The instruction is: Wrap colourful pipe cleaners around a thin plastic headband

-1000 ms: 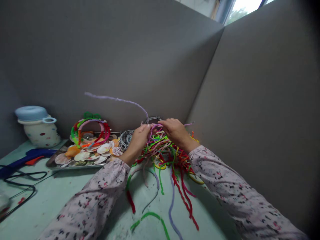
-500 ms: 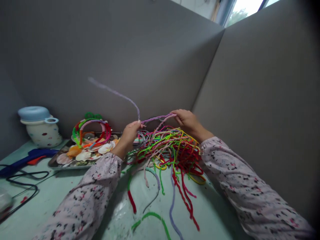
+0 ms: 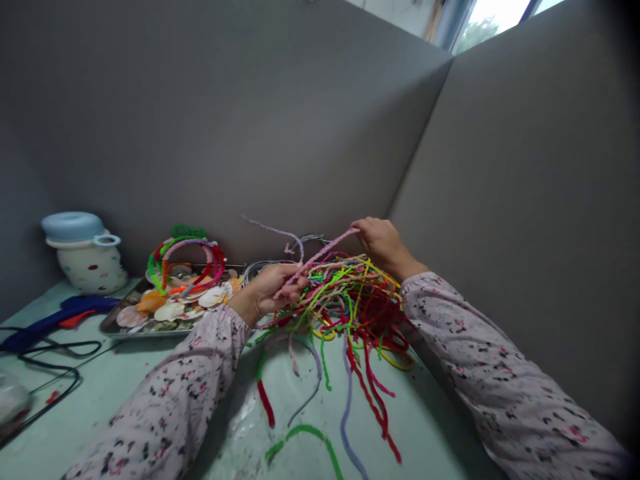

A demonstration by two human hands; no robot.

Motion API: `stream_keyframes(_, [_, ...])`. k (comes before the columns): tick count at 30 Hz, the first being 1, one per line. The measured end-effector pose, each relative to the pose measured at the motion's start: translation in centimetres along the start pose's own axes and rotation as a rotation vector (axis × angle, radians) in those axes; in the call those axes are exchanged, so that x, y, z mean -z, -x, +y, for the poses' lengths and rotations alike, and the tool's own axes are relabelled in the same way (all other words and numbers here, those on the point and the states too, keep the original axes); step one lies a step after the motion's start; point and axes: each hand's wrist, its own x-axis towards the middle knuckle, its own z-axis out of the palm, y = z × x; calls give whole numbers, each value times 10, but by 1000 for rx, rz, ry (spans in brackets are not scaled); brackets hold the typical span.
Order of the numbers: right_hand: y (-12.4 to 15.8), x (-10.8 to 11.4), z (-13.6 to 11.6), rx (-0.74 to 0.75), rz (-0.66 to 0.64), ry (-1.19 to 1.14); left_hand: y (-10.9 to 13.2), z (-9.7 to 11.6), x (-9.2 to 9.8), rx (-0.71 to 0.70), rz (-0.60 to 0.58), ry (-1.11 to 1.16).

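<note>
A tangled heap of coloured pipe cleaners point(image 3: 350, 300) lies on the pale green table point(image 3: 125, 393) in the corner. My left hand point(image 3: 270, 290) is closed on a pink pipe cleaner point(image 3: 320, 255) at its lower end. My right hand point(image 3: 383, 243) pinches the upper end of the same pink strand, above the heap. A lilac pipe cleaner point(image 3: 273, 231) curls up behind my left hand. Loose red, green and lilac strands trail toward me.
A metal tray point(image 3: 113, 325) of seashells stands at the left with wrapped coloured hoops point(image 3: 185, 257) above it. Farther left are a spotted white pot with a blue lid point(image 3: 85, 250), a blue glue gun point(image 3: 55, 317) and black cable point(image 3: 45, 373). Grey partition walls close the back and right.
My left hand has dropped lower and slid along the pink strand, which now runs taut and slanted between both hands. The long lilac strand has swung down from high up.
</note>
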Motion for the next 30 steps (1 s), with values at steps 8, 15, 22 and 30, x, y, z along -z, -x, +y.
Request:
stream_keyframes(8, [13, -12, 12, 49, -136, 148, 7, 4, 2, 74, -68, -154])
stream_keyframes(15, [23, -9, 2, -53, -235, 61, 15, 10, -4, -64, 255, -689])
stream_keyframes(22, [20, 74, -106, 259, -134, -417, 16, 14, -23, -291, 293, -983])
stream_keyframes(30, [33, 25, -100, 97, -399, -762, 48, 35, -44, -274, 198, -989])
